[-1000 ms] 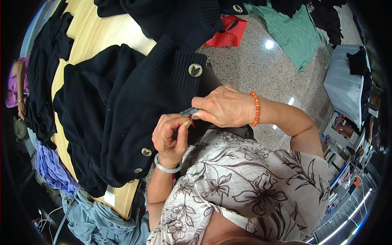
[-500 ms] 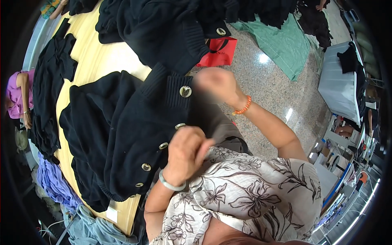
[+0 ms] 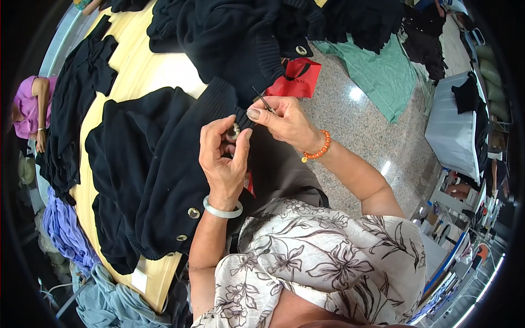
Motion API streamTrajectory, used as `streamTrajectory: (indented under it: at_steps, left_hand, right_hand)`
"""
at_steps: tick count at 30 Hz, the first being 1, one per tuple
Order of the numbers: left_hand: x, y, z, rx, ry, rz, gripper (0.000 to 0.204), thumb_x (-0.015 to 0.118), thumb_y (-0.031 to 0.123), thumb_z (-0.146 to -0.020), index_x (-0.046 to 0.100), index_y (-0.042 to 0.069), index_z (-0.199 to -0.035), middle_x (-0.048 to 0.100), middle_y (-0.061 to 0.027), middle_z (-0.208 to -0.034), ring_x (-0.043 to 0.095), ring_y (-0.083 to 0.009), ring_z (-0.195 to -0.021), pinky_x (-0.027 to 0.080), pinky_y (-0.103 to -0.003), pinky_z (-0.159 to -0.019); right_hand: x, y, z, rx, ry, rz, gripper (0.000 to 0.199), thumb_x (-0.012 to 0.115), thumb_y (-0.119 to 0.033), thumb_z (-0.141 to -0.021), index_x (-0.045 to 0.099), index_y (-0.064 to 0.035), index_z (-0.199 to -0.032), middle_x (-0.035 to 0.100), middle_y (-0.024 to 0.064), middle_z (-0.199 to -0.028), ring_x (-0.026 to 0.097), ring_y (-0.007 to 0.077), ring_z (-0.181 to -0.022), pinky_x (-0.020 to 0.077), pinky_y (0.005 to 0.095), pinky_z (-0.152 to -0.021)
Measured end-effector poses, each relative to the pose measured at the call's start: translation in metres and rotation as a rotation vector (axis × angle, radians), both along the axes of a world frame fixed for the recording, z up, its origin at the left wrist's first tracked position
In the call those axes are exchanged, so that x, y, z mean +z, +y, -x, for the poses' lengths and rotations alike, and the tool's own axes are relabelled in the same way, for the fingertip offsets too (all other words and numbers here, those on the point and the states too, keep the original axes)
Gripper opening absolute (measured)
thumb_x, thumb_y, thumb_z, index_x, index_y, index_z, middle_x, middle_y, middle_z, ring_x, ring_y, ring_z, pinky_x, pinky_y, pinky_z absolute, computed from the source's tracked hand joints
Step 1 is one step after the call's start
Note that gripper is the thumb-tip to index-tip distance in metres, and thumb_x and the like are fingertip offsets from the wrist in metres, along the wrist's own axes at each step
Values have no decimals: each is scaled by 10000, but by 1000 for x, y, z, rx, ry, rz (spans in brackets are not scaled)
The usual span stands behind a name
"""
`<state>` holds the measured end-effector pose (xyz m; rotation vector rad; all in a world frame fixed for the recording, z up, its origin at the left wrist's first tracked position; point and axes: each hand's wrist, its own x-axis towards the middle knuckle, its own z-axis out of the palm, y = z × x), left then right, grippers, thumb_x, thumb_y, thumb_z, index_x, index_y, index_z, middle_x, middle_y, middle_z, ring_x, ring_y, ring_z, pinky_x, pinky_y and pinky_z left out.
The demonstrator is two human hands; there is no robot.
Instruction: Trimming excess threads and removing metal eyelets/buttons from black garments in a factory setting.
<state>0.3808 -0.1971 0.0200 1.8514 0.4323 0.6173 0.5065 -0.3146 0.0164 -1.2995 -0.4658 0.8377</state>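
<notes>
A black knit cardigan (image 3: 169,126) with large pale-and-dark buttons is spread over the near edge of the table, its ribbed band drawn up toward my hands. My left hand (image 3: 223,158) is closed on that band, fingers and thumb curled around a button (image 3: 233,131). Against the band's edge, my right hand (image 3: 287,123) pinches a thin dark pointed tool (image 3: 265,101), whose tip sticks up past the fingers. The tool's rear part is hidden in my palm, so its exact kind does not show. Lower on the front sits another button (image 3: 193,212).
More black knitwear (image 3: 229,38) is heaped at the far side of the pale wooden table (image 3: 131,65). Beyond lie a red bag (image 3: 298,79) and green cloth (image 3: 377,76) on the speckled floor. Purple (image 3: 65,229) and grey-blue garments (image 3: 115,300) hang at left. A person in purple (image 3: 34,106) stands there.
My left hand has moved up to the button on the ribbed band and closed around it. My right hand, blurred before, now shows the pointed tool. The band has been lifted and bent.
</notes>
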Motion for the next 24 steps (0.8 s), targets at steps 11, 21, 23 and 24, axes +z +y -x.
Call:
streamTrajectory:
  at_steps: [11,21,23,24]
  left_hand:
    - [13,-1,3,183,-179,-433,171,639,-87,-849,674,-7,-995,618,-77,-943,566,-111,-719,454,-214,-596]
    - [18,21,24,239,-194,486,113,597,95,-967,632,-13,-980,673,-85,-895,677,-139,-731,557,-211,-571]
    - [21,20,35,205,-123,462,86,613,68,-950,636,-14,-940,670,-87,-888,673,-136,-720,545,-207,-556]
    - [17,20,39,123,-148,396,50,642,21,-917,636,-10,-879,663,-82,-867,668,-125,-711,534,-203,-550]
  right_hand:
    - [11,10,20,-41,-43,-26,227,659,-221,-943,686,-4,-884,536,-87,-663,390,-25,-604,326,187,-495]
    - [-2,8,20,-42,54,-141,134,621,-198,-969,669,-73,-971,461,-109,-592,347,-28,-439,239,176,-391]
    - [-6,2,17,-26,251,-157,133,603,-207,-979,651,-86,-1003,451,-94,-587,348,-14,-424,249,184,-382]
    - [-6,1,15,-31,244,-154,133,603,-207,-979,651,-86,-1003,451,-94,-587,348,-14,-424,249,184,-382]
